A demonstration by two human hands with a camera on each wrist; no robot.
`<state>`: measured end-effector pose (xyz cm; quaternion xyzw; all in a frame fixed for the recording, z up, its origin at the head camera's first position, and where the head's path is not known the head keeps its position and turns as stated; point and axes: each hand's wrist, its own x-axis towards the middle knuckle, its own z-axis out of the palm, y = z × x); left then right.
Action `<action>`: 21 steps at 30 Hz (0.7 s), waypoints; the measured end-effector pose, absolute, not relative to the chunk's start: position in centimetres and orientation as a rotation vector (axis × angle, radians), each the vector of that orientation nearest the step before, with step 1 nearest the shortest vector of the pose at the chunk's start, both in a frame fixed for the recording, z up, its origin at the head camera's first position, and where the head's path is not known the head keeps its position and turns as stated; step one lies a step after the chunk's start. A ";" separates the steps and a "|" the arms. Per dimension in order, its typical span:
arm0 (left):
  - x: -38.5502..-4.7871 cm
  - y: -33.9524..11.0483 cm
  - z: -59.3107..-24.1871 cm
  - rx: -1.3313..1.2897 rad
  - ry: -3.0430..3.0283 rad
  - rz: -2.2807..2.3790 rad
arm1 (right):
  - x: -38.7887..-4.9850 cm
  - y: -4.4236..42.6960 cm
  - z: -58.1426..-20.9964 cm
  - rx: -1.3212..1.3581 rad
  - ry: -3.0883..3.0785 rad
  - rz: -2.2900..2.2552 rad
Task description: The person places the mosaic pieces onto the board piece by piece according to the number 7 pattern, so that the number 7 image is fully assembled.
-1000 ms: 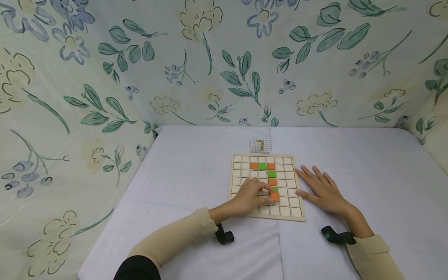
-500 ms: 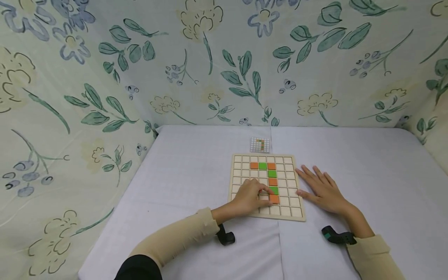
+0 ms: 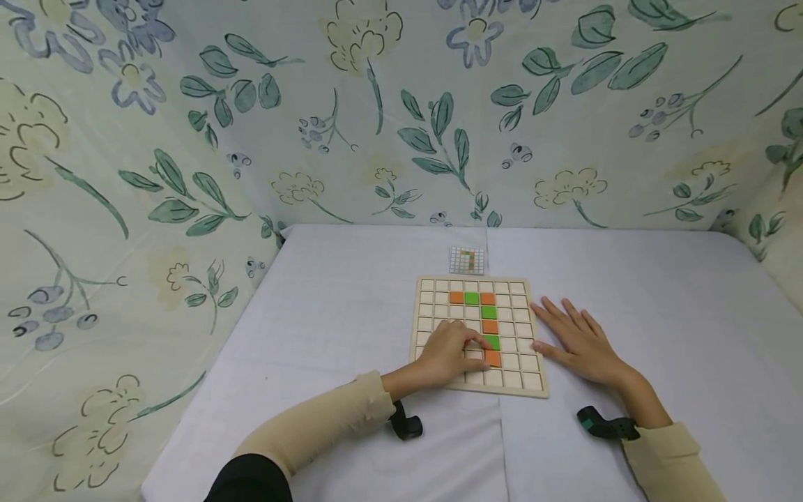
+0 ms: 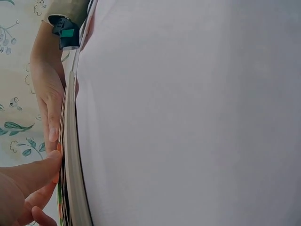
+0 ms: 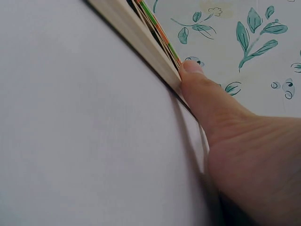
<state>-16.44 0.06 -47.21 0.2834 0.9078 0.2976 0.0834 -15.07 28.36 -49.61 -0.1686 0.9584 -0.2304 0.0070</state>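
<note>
A light wooden grid board [image 3: 530,381] lies on the table. In the head view my left hand [image 3: 444,354] reaches over its lower middle, thumb and index finger curled at a square orange tile [image 3: 492,358]. This tile sits in a grid cell, just below a green tile [image 3: 491,342]. The left wrist view shows my thumb [image 4: 40,172] against the orange tile's edge. My right hand [image 3: 580,348] lies with fingers spread beside the board's right edge. The right wrist view has its thumb [image 5: 207,94] touching the board's edge.
More orange and green tiles form a row and a column on the board, with an orange tile [image 3: 456,298] at the row's left end. A small pattern card [image 3: 467,261] lies behind the board. White cloth [image 3: 339,300] covers the table; floral fabric [image 3: 370,160] hangs behind.
The orange tile, tilted in my left fingers a second ago, has gone down flat into its cell. My left fingers stay at it. My right hand has not moved.
</note>
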 end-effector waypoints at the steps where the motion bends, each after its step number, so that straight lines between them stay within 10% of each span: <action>1: -16.5 0.1 -47.2 0.841 2.709 0.886 | -15.1 28.4 -49.6 -0.528 2.996 -0.721; 21: -18.0 -2.4 -45.3 0.756 2.595 1.211 | -14.9 28.5 -50.2 -0.509 2.982 -0.741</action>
